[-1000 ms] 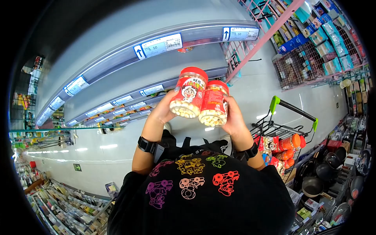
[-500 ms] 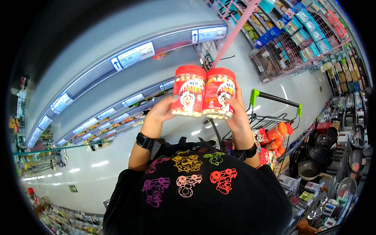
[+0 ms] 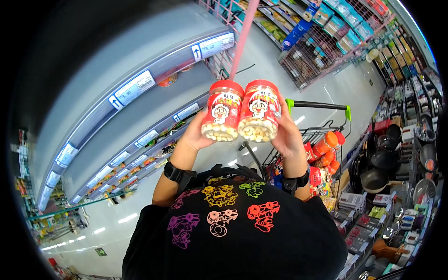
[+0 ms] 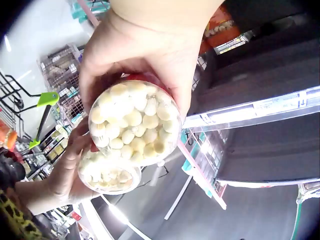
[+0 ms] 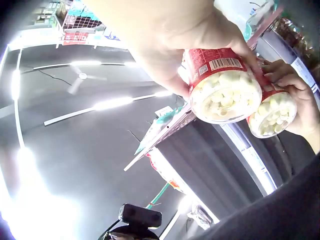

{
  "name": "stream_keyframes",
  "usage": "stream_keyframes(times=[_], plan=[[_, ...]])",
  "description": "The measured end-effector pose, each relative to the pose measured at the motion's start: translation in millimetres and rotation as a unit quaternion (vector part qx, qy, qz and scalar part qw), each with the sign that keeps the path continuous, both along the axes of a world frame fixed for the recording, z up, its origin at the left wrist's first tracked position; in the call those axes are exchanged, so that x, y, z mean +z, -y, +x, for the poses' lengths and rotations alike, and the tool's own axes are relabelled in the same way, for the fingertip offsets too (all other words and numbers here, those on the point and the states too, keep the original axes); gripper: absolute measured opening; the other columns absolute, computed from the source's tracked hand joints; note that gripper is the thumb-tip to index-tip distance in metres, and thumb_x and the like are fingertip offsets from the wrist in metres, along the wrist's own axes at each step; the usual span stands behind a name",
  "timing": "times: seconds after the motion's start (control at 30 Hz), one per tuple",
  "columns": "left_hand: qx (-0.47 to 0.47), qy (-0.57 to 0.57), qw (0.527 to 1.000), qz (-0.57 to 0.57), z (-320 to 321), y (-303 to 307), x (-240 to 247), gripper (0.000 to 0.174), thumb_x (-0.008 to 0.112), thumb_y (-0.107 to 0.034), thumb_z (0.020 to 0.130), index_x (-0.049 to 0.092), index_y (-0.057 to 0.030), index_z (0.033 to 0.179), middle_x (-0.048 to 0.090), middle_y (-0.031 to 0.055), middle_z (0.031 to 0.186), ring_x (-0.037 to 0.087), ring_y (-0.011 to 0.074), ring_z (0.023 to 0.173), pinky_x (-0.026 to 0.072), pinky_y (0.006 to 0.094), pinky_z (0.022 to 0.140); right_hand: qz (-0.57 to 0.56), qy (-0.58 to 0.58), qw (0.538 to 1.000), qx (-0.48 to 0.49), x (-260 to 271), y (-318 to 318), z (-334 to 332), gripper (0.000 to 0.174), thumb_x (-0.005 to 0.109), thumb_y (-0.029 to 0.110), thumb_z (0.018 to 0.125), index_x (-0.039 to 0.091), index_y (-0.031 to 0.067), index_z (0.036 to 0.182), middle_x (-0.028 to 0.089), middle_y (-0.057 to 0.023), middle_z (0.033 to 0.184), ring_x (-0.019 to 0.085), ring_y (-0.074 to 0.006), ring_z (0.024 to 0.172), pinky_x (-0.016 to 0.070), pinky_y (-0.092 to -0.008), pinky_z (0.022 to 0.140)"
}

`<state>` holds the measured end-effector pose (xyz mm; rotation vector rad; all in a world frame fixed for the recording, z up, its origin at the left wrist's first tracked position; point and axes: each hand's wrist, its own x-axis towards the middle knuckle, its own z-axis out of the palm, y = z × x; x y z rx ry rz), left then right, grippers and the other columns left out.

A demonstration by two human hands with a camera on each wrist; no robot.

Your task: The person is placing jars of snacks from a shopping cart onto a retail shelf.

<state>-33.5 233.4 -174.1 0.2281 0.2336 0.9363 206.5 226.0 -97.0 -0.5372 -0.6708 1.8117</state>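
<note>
Two clear plastic jars with red lids and red cartoon-face labels are held up side by side in the head view, small pale round biscuits inside. My left hand (image 3: 193, 132) grips the left jar (image 3: 222, 112) around its outer side. On the other side, my right hand (image 3: 289, 135) grips the right jar (image 3: 257, 114). Both labels face me, and the jars' sides meet or nearly meet. The left wrist view looks up at the left jar's base (image 4: 134, 125), packed with biscuits. A barcode on the right jar (image 5: 225, 97) shows in the right wrist view.
A grey shelf (image 3: 154, 109) with price tags stands ahead and left. To my right is a black cart (image 3: 322, 105) with green handle ends, carrying orange-lidded jars (image 3: 325, 142) and snack packs. Pans (image 3: 374, 179) line the right side. A pink rack post (image 3: 243, 39) rises beyond the jars.
The right jar has turned in my hand, bringing its cartoon face to the front. The jars first tipped upright, then leaned back again. The shelf and cart have shifted left in view.
</note>
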Motion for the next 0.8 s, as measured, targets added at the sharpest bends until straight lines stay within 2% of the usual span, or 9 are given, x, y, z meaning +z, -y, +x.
stream_keyframes(times=[0.1, 0.17, 0.2, 0.3, 0.33, 0.43, 0.47, 0.57, 0.8], plan=[[0.005, -0.042, 0.998, -0.042, 6.8, -2.7, 4.8, 0.06, 0.054, -0.043, 0.089, 0.041, -0.0049, 0.134, 0.051, 0.016, 0.131, 0.052, 0.0296, 0.119, 0.0387, 0.0466, 0.103, -0.015, 0.003, 1.0, -0.009, -15.1, -3.1, 8.3, 0.069, 0.053, 0.01, 0.09, 0.011, 0.0138, 0.145, 0.04, -0.0185, 0.135, 0.051, -0.0293, 0.119, 0.0485, -0.0449, 0.094], [-0.015, -0.02, 0.997, -0.071, 10.2, -4.3, 6.4, 0.063, 0.051, -0.048, 0.088, 0.042, -0.0059, 0.134, 0.052, 0.015, 0.131, 0.052, 0.0293, 0.119, 0.0397, 0.0456, 0.102, -0.025, 0.015, 0.999, -0.013, -22.3, -3.1, 13.2, 0.067, 0.053, 0.014, 0.092, 0.012, 0.014, 0.144, 0.041, -0.0181, 0.135, 0.051, -0.0294, 0.119, 0.0488, -0.0459, 0.093], [-0.025, -0.009, 0.996, -0.087, 11.9, -4.6, 7.1, 0.064, 0.05, -0.05, 0.088, 0.042, -0.0064, 0.134, 0.052, 0.0145, 0.131, 0.052, 0.0291, 0.118, 0.0402, 0.045, 0.102, -0.036, 0.041, 0.998, -0.016, -24.0, -3.0, 15.3, 0.064, 0.053, 0.02, 0.094, 0.014, 0.0146, 0.143, 0.042, -0.0173, 0.134, 0.052, -0.0293, 0.117, 0.0504, -0.0462, 0.091], [-0.038, -0.007, 0.99, -0.138, 17.2, -5.8, 12.4, 0.07, 0.049, -0.059, 0.086, 0.045, -0.008, 0.133, 0.053, 0.0125, 0.13, 0.053, 0.0279, 0.117, 0.0435, 0.0439, 0.098, -0.069, 0.058, 0.996, -0.022, -27.8, -4.6, 16.7, 0.062, 0.053, 0.023, 0.094, 0.015, 0.0152, 0.143, 0.043, -0.0161, 0.133, 0.053, -0.0291, 0.116, 0.0519, -0.0468, 0.089], [-0.037, -0.007, 0.988, -0.148, 17.9, -6.6, 10.6, 0.07, 0.049, -0.06, 0.085, 0.046, -0.0082, 0.132, 0.054, 0.0123, 0.129, 0.054, 0.0276, 0.116, 0.044, 0.0441, 0.097, -0.063, 0.077, 0.995, -0.022, -32.3, -6.6, 16.3, 0.062, 0.055, 0.029, 0.093, 0.018, 0.0146, 0.141, 0.044, -0.0152, 0.132, 0.054, -0.0288, 0.116, 0.0531, -0.0484, 0.086], [-0.029, -0.039, 0.982, -0.182, 21.4, -7.8, 11.5, 0.074, 0.05, -0.064, 0.083, 0.046, -0.0089, 0.131, 0.053, 0.0122, 0.129, 0.053, 0.0279, 0.116, 0.0443, 0.0454, 0.096, -0.102, 0.09, 0.989, -0.058, -26.7, -2.9, 9.5, 0.058, 0.057, 0.033, 0.092, 0.033, 0.0092, 0.139, 0.052, -0.0127, 0.128, 0.057, -0.0231, 0.113, 0.053, -0.0389, 0.09], [-0.028, -0.042, 0.98, -0.193, 22.1, -8.2, 8.5, 0.076, 0.05, -0.066, 0.082, 0.045, -0.0093, 0.132, 0.052, 0.0125, 0.131, 0.052, 0.0287, 0.117, 0.0429, 0.0463, 0.097, -0.102, 0.102, 0.987, -0.065, -29.0, -3.6, 8.6, 0.053, 0.055, 0.037, 0.093, 0.038, 0.0082, 0.134, 0.054, -0.0121, 0.126, 0.059, -0.0225, 0.11, 0.0541, -0.0378, 0.088], [-0.029, -0.037, 0.978, -0.202, 24.0, -6.1, 5.1, 0.078, 0.05, -0.067, 0.081, 0.044, -0.0098, 0.133, 0.05, 0.0125, 0.132, 0.05, 0.0293, 0.118, 0.0421, 0.0467, 0.097, -0.114, 0.13, 0.983, -0.062, -33.1, -4.6, 8.6, 0.051, 0.051, 0.042, 0.094, 0.042, 0.0077, 0.13, 0.055, -0.0122, 0.125, 0.061, -0.0218, 0.106, 0.0552, -0.0368, 0.085], [-0.044, -0.014, 0.977, -0.21, 27.2, -2.3, 8.4, 0.077, 0.051, -0.067, 0.08, 0.045, -0.0105, 0.132, 0.051, 0.0117, 0.13, 0.051, 0.0284, 0.116, 0.0435, 0.0451, 0.095, -0.098, 0.251, 0.959, -0.09, -24.3, -2.6, 5.2, 0.057, 0.044, 0.048, 0.095, 0.029, 0.0095, 0.135, 0.055, -0.0112, 0.123, 0.061, -0.0193, 0.106, 0.0547, -0.0339, 0.084]])
